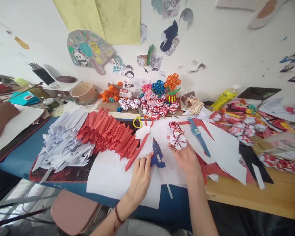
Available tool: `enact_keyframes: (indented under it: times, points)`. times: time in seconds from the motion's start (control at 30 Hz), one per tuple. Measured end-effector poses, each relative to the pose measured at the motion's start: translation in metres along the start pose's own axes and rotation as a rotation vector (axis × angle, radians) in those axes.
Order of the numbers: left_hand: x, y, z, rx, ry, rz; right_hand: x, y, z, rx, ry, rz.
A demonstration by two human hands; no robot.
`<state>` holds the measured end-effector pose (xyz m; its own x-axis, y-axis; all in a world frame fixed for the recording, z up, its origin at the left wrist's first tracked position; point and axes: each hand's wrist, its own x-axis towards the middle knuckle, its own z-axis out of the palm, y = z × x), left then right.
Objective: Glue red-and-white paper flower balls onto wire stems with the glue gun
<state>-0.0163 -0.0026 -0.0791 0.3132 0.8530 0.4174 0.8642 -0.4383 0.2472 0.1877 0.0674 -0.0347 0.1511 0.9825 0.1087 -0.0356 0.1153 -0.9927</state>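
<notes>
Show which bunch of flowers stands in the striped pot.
The orange bunch, rising from the red-and-yellow pot; the blue flowers, pink flowers and other orange flowers are left of it.

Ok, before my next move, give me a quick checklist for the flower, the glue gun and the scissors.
1. Flower held: ok, it sits in the right hand's grip.
2. Glue gun within reach: ok, the left hand's fingers are at its side.
3. Nozzle turned away from you: ok, it points toward the wall side.
4. Glue gun hot: cannot tell, nothing visible shows it.
5. Space around the nozzle free of paper: not ok, a red strip and white paper lie close by.
6. Scissors closed: cannot tell, the blades are hidden from view.
</notes>
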Motion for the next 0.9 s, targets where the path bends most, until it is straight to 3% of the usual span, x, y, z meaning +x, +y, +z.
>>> enact_keyframes:
  times: [0.17,0.43,0.63,0.9]
  points:
    - [-0.003,-0.012,-0.005,-0.183,0.056,-0.024,-0.007,0.015,0.0,0.057,-0.02,0.014]
    - [0.004,-0.025,-0.014,-0.396,-0.006,-0.115,0.003,0.031,0.029,0.563,0.166,0.184]
    - [0.002,-0.027,-0.016,-0.488,-0.001,-0.132,0.0,0.035,0.035,0.459,0.179,0.231]
    - [0.001,-0.036,-0.018,-0.678,-0.005,-0.328,-0.002,0.04,0.034,0.21,0.115,0.247]
